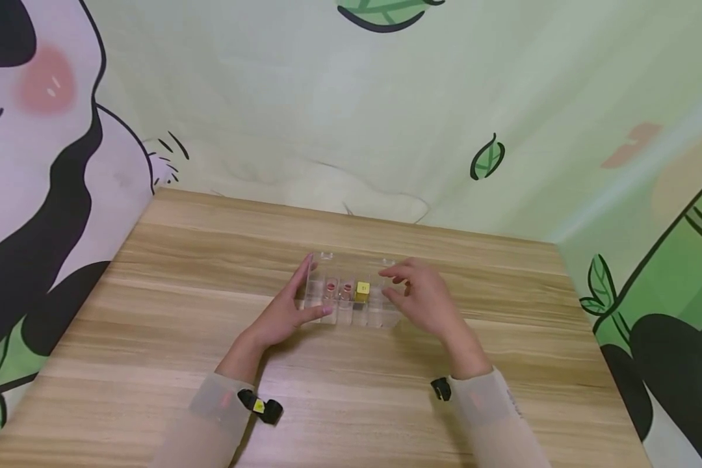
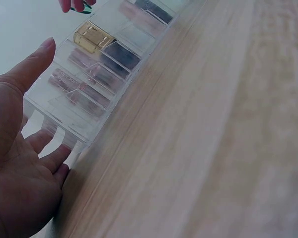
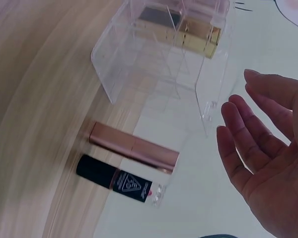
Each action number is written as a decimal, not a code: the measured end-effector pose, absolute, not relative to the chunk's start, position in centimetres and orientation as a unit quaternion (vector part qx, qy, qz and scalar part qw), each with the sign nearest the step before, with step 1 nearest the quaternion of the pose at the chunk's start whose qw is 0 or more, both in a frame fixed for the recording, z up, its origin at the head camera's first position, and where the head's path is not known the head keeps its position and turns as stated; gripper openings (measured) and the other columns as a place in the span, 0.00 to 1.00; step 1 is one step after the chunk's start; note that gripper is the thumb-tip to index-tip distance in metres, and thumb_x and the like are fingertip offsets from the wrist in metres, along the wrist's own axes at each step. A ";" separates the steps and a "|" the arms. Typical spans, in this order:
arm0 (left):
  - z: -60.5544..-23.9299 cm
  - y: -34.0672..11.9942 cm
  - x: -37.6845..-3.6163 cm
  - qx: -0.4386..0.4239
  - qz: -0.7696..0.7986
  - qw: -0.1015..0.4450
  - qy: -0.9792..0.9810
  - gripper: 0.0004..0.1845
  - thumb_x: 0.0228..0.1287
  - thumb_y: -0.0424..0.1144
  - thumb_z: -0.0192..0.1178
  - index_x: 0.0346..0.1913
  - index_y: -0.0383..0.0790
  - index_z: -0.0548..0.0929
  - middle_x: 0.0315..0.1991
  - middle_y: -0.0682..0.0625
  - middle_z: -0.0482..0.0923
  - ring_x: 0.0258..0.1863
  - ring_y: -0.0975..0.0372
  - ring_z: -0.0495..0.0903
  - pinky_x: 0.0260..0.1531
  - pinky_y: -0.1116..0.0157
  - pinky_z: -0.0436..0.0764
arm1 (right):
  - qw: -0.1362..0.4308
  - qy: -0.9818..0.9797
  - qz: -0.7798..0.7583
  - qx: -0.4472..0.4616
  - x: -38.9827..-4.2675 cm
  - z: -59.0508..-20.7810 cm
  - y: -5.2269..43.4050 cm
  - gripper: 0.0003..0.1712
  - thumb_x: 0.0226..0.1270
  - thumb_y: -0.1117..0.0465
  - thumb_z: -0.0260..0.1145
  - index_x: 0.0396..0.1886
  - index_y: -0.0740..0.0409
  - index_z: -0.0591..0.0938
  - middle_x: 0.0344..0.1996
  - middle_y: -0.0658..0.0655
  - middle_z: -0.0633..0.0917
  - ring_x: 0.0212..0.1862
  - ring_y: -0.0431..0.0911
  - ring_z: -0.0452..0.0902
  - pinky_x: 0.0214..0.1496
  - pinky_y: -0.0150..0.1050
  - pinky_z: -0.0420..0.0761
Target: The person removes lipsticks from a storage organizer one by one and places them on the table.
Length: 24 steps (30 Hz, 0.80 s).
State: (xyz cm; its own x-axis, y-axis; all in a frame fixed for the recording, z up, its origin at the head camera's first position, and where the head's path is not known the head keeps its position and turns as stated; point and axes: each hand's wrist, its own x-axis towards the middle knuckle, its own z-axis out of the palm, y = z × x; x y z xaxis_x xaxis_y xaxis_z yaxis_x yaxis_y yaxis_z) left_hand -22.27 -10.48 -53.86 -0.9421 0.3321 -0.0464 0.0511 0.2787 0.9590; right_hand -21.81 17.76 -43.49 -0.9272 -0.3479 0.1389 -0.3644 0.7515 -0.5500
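Two hands: set at either end of the clear organiser (image 1: pixel 351 299).
Left hand (image 1: pixel 283 312): fingers straight, touching its end.
Right hand (image 1: pixel 421 296): fingers apart, nothing held.
Step judged: steadying the organiser.
Next move: a firm two-sided grip is called for.

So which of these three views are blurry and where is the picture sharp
Head view: evenly lit and mostly sharp, though the clear organizer is small and its contents are hard to read. Left wrist view: the wooden table is smeared with blur, the left hand a little clearer. Right wrist view: the table edge is streaked, while the black lipstick and right hand are fairly crisp.
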 end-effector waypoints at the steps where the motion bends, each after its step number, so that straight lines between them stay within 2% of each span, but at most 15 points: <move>1: -53.9 -10.5 -22.3 0.124 0.588 0.118 0.791 0.62 0.60 0.52 0.75 0.83 0.72 0.37 0.85 0.54 0.47 0.85 0.48 0.43 0.81 0.37 0.42 | 0.012 -0.936 0.295 0.191 -21.8 -43.5 17.5 0.17 0.67 0.62 0.74 0.55 0.56 0.89 0.51 0.57 0.87 0.49 0.51 0.85 0.47 0.45 0.85; 7: -54.1 -10.6 -22.3 0.123 0.589 0.119 0.790 0.62 0.60 0.52 0.75 0.84 0.71 0.37 0.85 0.55 0.47 0.85 0.49 0.43 0.81 0.37 0.41 | -0.015 -0.938 0.288 0.192 -21.9 -43.8 16.4 0.18 0.68 0.60 0.74 0.57 0.58 0.87 0.52 0.57 0.87 0.51 0.51 0.85 0.54 0.50 0.86; 13: -54.2 -10.6 -22.4 0.122 0.592 0.122 0.787 0.62 0.60 0.53 0.75 0.82 0.75 0.38 0.85 0.56 0.48 0.85 0.50 0.43 0.81 0.39 0.42 | -0.032 -0.941 0.277 0.195 -22.2 -44.4 15.6 0.20 0.69 0.60 0.73 0.59 0.57 0.86 0.53 0.57 0.85 0.53 0.51 0.85 0.53 0.49 0.87; 24: -54.1 -10.6 -22.3 0.121 0.592 0.120 0.788 0.62 0.59 0.55 0.75 0.83 0.74 0.38 0.85 0.54 0.48 0.85 0.48 0.44 0.81 0.38 0.43 | -0.025 -0.944 0.246 0.218 -22.8 -45.3 14.6 0.18 0.68 0.61 0.74 0.56 0.57 0.88 0.51 0.57 0.88 0.51 0.52 0.86 0.52 0.48 0.87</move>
